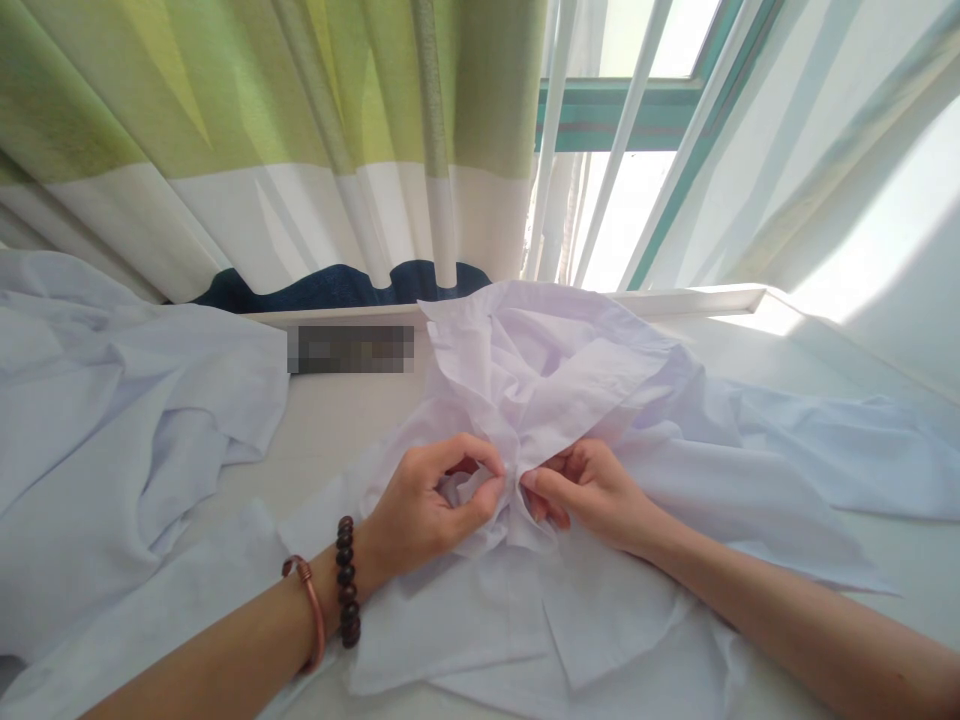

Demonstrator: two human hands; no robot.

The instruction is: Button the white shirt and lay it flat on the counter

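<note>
Hands (pixel 427 505) pinch white garment (pixel 581 390) (between them).

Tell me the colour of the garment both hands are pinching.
The garment is white; the head view shows it.

Around the person's left wrist, next to the left hand (pixel 442 500), sits a bracelet (pixel 346 582) of round, dark brown beads with a dull gleam. Just up the forearm is a slim copper-coloured bangle (pixel 318 612), its upper part wrapped in a small coil and its end curled. Both forearms and the right hand (pixel 596 492) are bare.
</note>
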